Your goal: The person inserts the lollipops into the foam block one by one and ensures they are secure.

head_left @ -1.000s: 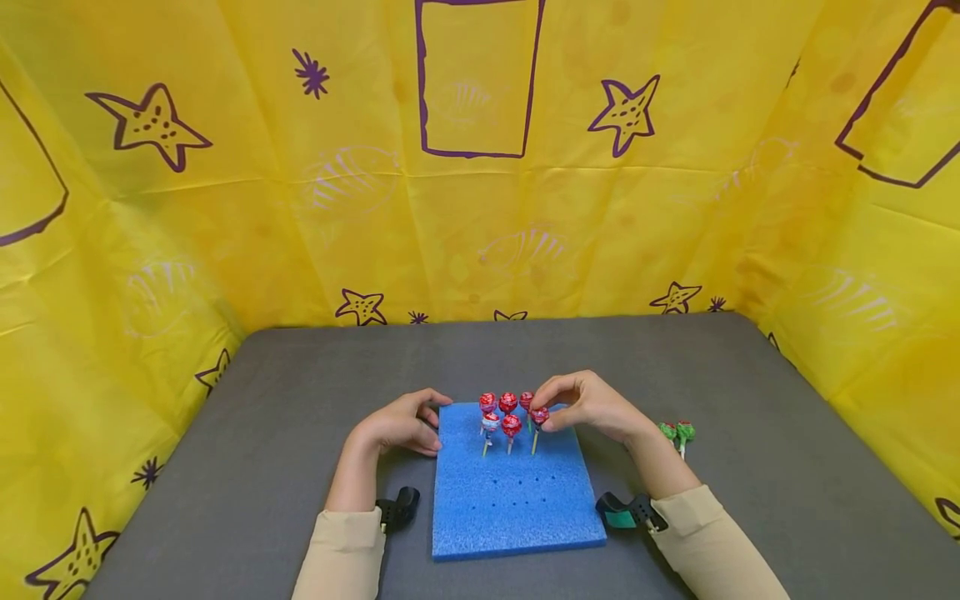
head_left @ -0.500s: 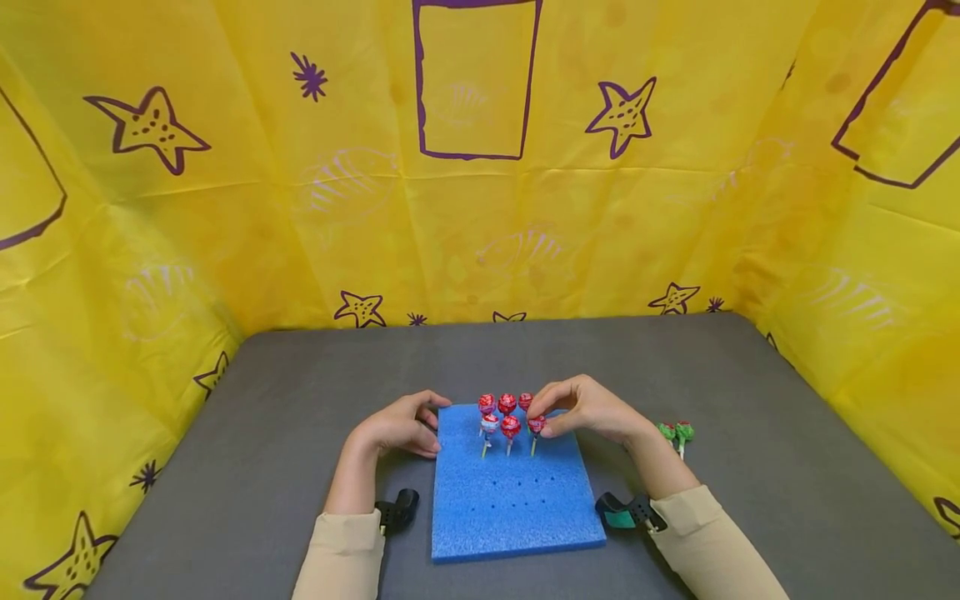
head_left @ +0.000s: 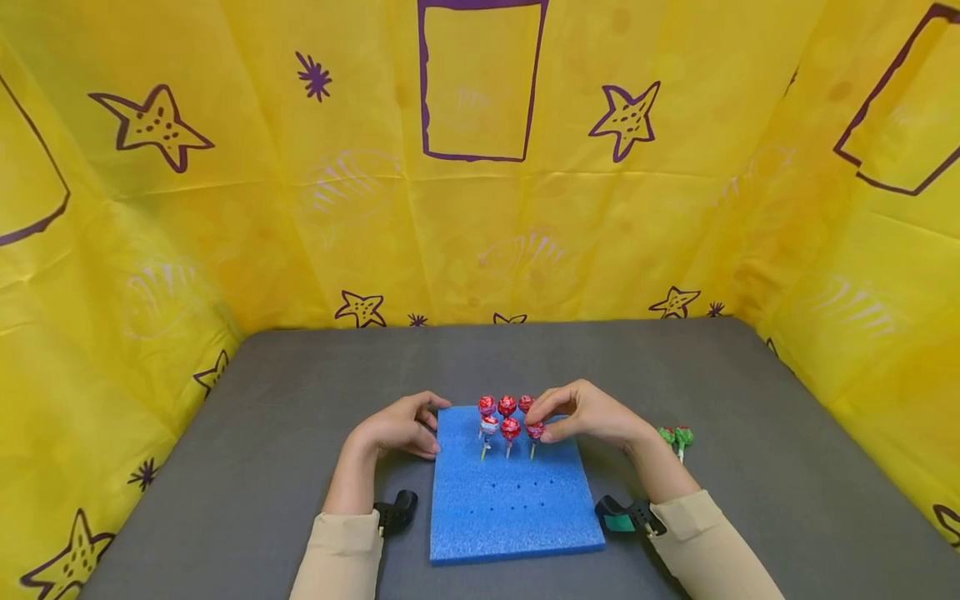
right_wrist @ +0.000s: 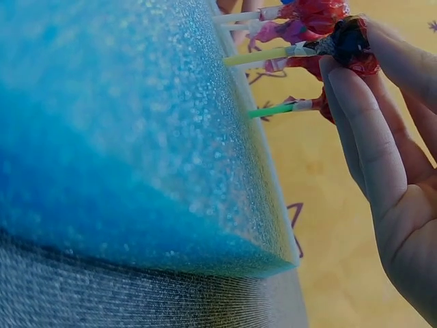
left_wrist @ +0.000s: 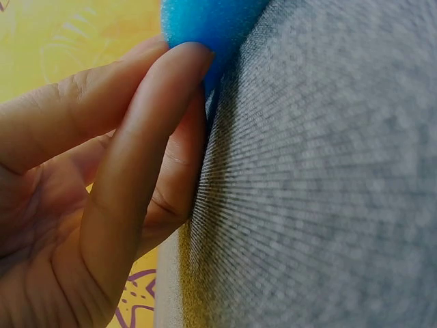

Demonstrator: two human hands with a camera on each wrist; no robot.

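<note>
fingers (right_wrist: 369, 130) of right hand (head_left: 588, 417) pinch the dark-red wrapped lollipop (head_left: 536, 432), thumb on one side; it's upright, yellow stick (right_wrist: 256, 56) meeting blue foam board (head_left: 517, 533), right end of near row. left hand (head_left: 401, 425): thumb and index apart, touching the board's left side near the far corner. two red-topped lollipops (head_left: 510, 429) share the near row, three far-row lollipops (head_left: 507, 406) behind. small holes (head_left: 517, 486) toward the near edge. green lollipops (head_left: 683, 435) on gray table (head_left: 330, 367) beyond right forearm. yellow backdrop (head_left: 450, 208) around.
</note>
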